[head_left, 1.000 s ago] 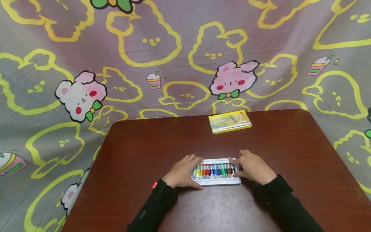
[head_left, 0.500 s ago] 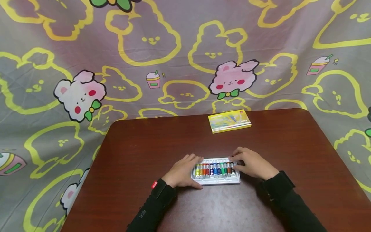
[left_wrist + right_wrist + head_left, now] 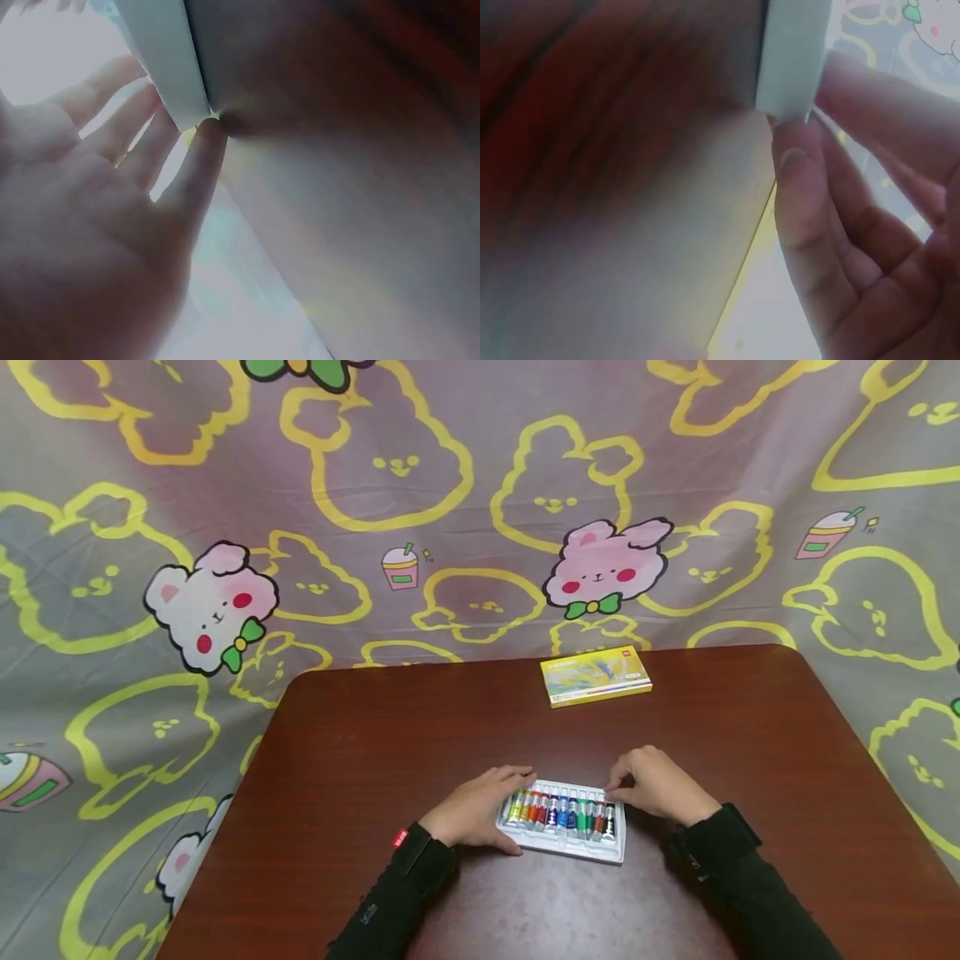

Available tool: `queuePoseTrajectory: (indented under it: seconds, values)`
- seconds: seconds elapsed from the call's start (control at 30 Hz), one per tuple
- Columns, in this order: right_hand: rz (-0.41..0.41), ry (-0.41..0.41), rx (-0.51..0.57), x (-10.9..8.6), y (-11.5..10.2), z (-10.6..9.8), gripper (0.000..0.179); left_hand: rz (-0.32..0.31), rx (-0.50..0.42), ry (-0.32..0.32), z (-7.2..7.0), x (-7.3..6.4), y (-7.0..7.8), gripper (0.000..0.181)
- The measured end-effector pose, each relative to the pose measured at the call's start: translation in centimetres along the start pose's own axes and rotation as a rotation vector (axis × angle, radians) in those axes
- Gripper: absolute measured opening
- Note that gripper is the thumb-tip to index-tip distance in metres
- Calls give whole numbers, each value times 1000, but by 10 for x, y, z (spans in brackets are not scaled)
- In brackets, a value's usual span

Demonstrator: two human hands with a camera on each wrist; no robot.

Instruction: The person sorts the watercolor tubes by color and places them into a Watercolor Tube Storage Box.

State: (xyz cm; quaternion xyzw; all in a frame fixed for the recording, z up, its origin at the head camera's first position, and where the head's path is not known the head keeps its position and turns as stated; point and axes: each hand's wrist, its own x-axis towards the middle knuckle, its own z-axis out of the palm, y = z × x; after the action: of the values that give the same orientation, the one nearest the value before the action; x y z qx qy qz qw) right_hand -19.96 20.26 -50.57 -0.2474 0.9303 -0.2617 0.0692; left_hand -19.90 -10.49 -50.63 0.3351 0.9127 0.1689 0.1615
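A white plastic tray (image 3: 558, 843) holds a row of paint tubes (image 3: 572, 814), running from yellow through red, blue and green to brown and black. It lies slightly turned on the table in the head view, its right end nearer me. My left hand (image 3: 471, 810) spans the left end with fairly straight fingers, fingertips at the far left corner and thumb near the front left. At the far right corner, my right hand (image 3: 663, 787) pinches the rim between thumb and index finger. The tray's pale side (image 3: 791, 64) meets the right thumb in the right wrist view.
A flat yellow box (image 3: 596, 677) lies farther back on the brown table (image 3: 420, 718). Behind the table's far edge hangs a grey cloth (image 3: 465, 460) with yellow outlines and pink rabbit faces.
The tray has turned, its right end swinging toward me while the left hand stays at the left end. The right hand has shifted from the right end's top to the far right corner.
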Motion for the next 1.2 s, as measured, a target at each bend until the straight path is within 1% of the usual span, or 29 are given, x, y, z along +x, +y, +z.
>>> queuePoseTrajectory:
  seconds: [0.1,0.2,0.33,0.47,0.57,0.67,0.8,0.9,1.03,1.1,1.2]
  values:
    - [8,-29,34,-2,0,-2,8,21,-18,-1,0,0,0,103]
    - [23,-51,50,-5,-1,-4,11,26,-29,3,-1,-1,0,102]
    - [24,-92,70,-10,-1,-5,10,35,-71,6,-3,-2,0,104]
    - [5,-145,115,-18,-1,-4,8,49,-105,33,-4,-1,2,103]
    - [-12,-188,168,-26,-2,-1,10,46,-103,64,-5,1,4,95]
    - [-33,-225,242,-36,-5,5,12,37,-68,81,-5,2,5,85]
    - [-27,-273,324,-48,-12,13,17,34,12,79,-2,4,9,76]
    - [-7,-296,314,-56,-18,18,23,38,47,83,2,4,14,69]
    - [8,-291,238,-63,-29,23,28,54,92,113,8,5,20,61]
    - [20,-287,213,-66,-34,24,30,61,114,132,11,6,24,59]
    - [38,-282,206,-68,-39,25,31,64,139,152,14,5,29,62]
